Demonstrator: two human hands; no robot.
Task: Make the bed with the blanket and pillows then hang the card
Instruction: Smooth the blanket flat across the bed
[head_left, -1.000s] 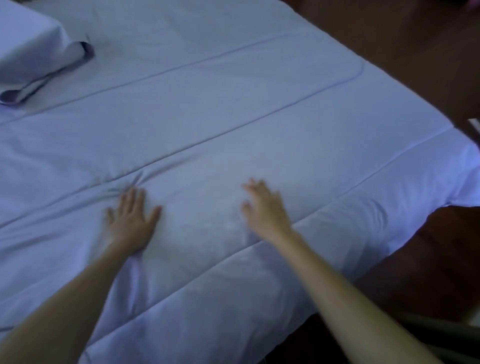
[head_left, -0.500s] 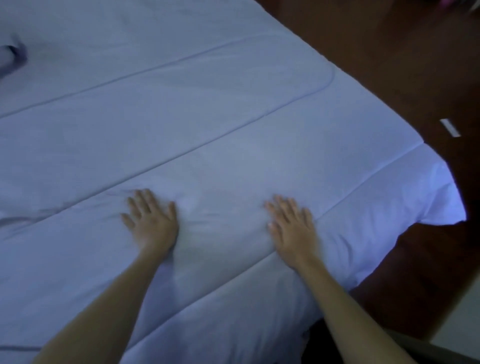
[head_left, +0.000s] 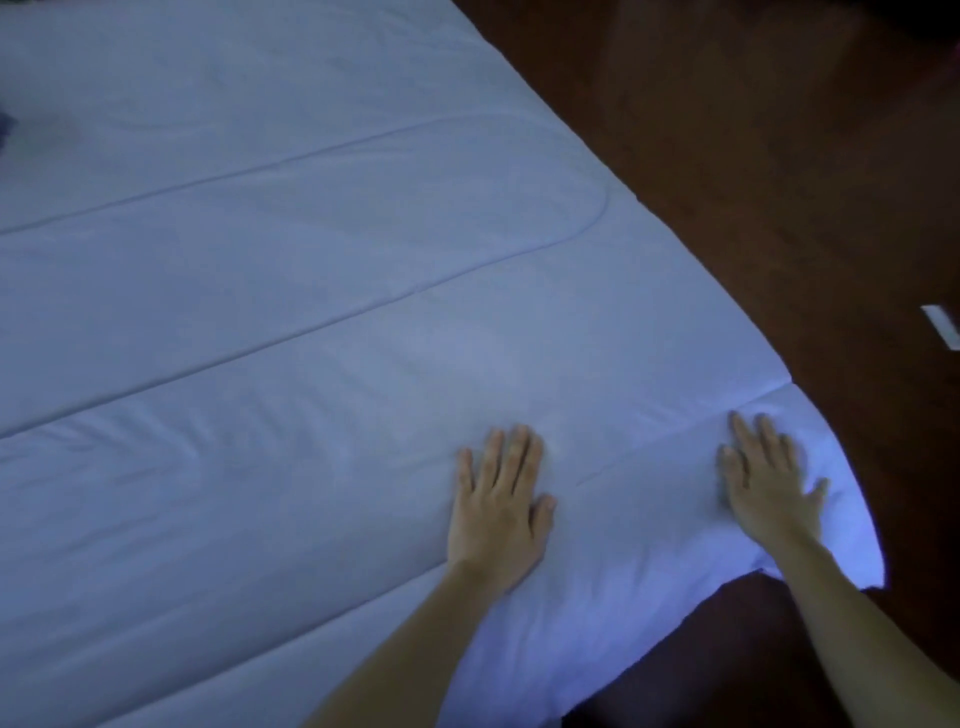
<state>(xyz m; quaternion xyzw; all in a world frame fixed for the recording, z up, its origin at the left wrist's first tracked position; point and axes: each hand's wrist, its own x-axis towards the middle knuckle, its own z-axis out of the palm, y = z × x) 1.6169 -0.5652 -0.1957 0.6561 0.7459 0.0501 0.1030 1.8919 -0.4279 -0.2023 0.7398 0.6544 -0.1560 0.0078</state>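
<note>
- Near the bed's near right corner, both hands lie palm down on the pale quilted blanket (head_left: 311, 312). The left hand (head_left: 496, 499) is flat with straight fingers close together. The right hand (head_left: 769, 483) is flat with fingers spread, just beside the blanket's corner (head_left: 852, 545).
- Blanket cloth covers the whole bed in view, hiding the bed itself. Long stitched seams run across it, and its corner hangs past the bed's near right corner.
- Smoothing the blanket appears to be the step in hand. It likely goes best with flat palms and light, even pressure, sweeping outward toward the right edge so slack slides off rather than bunches.
- Faint creases show left of the left hand, along the near edge; those probably need a pass too.
- Dark wooden floor (head_left: 727, 156) runs along the bed's right edge.
- One small white flat object (head_left: 943, 327) lies on the floor, well apart from the bed. Whether it is the card cannot be told.
- Pillows are not in view. Nothing visible blocks the hands.
</note>
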